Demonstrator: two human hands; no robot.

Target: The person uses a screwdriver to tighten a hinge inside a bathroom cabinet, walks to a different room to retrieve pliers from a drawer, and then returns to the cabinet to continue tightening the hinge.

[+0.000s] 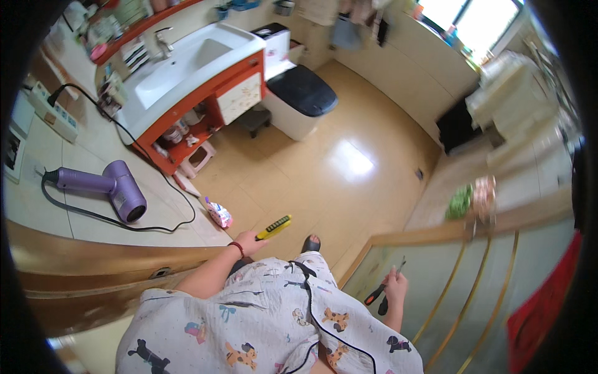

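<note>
Hands [249, 242] lowered, gripping comb [274, 227], pliers [381, 294]

A bathroom with a glossy tan tile floor [324, 168] and pale tiled walls. Far ahead stand a white sink [187, 62] on an orange cabinet [205, 106] and a toilet [299, 93]. Daylight enters a window [479, 22] far right.

A purple hairdryer [106, 187] hangs on the wall, well left of the fingers, its black cord [134, 227] looping below. A white sink [187, 62] sits on an orange cabinet [205, 106] (shelves cluttered), far above them. A toilet [299, 100] stands beyond.
</note>
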